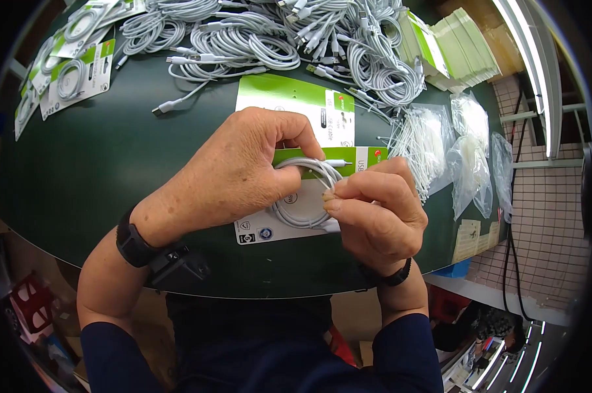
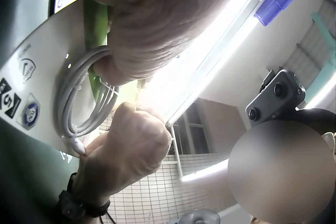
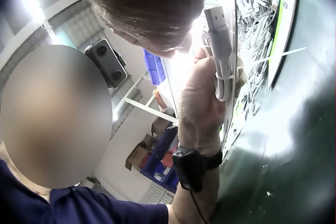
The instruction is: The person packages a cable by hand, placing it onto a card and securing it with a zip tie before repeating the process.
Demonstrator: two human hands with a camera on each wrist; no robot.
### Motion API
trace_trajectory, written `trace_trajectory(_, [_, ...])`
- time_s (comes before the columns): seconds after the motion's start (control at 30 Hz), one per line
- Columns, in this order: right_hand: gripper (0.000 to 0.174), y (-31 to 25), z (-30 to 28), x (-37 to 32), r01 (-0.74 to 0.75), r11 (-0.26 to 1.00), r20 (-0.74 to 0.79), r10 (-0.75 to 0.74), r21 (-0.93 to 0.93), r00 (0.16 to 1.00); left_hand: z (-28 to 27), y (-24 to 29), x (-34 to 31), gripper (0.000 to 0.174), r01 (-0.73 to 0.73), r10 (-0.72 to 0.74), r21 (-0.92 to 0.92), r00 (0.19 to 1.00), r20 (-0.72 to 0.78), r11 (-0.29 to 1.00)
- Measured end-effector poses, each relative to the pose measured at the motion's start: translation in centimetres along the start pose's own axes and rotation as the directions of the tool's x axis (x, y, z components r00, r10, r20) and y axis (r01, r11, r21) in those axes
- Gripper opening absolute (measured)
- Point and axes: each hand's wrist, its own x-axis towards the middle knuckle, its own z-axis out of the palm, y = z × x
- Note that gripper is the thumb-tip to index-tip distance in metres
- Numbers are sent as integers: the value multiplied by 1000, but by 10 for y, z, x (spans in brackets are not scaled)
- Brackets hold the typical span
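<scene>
A white USB cable [image 1: 289, 213], wound in a coil, lies against a green and white packaging card [image 1: 253, 230]. My left hand [image 1: 237, 170] holds the coil at its upper left, the curled index finger and thumb at the cable. The thumb and fingers of my right hand [image 1: 384, 213] pinch a thin white cable tie at the coil's right side. In the left wrist view the tie [image 2: 108, 88] crosses the strands. The right wrist view shows the cable's USB plug [image 3: 216, 22] in front of the card, with a thin white tail [image 3: 289, 53] sticking out behind it.
Another card [image 1: 338, 118] lies just beyond on the green table [image 1: 178, 262]. Heaps of coiled cables [image 1: 243, 46] fill the back. Finished-looking cards with cables [image 1: 73, 78] lie far left. At right are loose white ties [image 1: 417, 144], plastic bags [image 1: 469, 170] and stacked cards [image 1: 463, 46].
</scene>
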Motion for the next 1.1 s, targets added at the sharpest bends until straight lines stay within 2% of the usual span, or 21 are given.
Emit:
trace_trajectory(0.47, [25,1,2,-3,10,1000,42,-9,-23,999,-3,4,0,24,33,-33,21,999,13,999])
trace_trajectory(1.1, [28,5,10,0,-6,999,95,9,-36,995,-1,0,1,21,-3,4,78,1000,-5,997])
